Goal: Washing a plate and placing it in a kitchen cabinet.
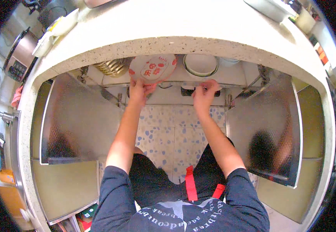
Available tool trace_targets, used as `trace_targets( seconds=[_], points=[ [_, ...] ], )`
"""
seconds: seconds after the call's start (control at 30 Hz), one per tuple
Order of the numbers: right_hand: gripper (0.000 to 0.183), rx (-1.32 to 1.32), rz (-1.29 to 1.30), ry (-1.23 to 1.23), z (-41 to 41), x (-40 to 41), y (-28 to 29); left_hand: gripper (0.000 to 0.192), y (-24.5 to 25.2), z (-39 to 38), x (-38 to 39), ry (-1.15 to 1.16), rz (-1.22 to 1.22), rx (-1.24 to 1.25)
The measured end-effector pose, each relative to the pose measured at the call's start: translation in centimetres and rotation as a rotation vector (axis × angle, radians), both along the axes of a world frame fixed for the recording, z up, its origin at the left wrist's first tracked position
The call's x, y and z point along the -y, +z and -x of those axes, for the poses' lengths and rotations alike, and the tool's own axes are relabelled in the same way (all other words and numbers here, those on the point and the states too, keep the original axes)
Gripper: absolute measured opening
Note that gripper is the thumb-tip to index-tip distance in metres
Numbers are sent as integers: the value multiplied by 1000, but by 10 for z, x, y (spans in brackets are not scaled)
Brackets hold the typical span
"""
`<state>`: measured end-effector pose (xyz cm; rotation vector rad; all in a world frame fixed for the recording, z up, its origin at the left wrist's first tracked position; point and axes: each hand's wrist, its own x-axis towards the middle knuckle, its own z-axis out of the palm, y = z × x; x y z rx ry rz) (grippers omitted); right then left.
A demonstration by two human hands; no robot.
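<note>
In the head view, my left hand (140, 90) grips the near rim of a white plate with red patterns (153, 65), tilted up inside the cabinet below the counter. My right hand (205, 91) is in front of the shelf edge with its fingers bent; nothing shows clearly in it. Just beyond that hand sits a white bowl with a dark rim (200, 65), apparently stacked on another. Gold-toned stacked dishes (113, 68) lie left of the plate. A pale bowl (229, 61) is partly hidden under the counter at the right.
Cabinet doors stand open at the left (81, 121) and right (263, 127). The thick stone counter edge (171, 45) overhangs the shelf (173, 78). On the counter are white dishes (65, 24) at left and a metal tray (269, 10) at right. A dark object (187, 92) lies on the lower level.
</note>
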<state>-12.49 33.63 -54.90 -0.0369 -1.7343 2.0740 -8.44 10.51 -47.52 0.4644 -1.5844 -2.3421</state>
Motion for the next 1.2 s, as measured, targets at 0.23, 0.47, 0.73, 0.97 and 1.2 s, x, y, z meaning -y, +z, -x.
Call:
trace_targets(
  seconds=[0.23,0.47,0.73,0.97,1.2],
  points=[
    [38,-171,-895,350,36,42,101,39,-18,-52,6,136,22,-111],
    [28,-341,-1373,245,86,93,104,44,0,-68,-2,173,3,24],
    [28,-94,-1617,377,106,116,96,45,-5,-75,0,184,49,40],
    [28,-148,-1619,386,116,117,89,47,-12,-75,2,116,-3,30],
    [29,-310,-1544,279,106,114,95,35,-11,-73,3,122,14,70]
  ],
)
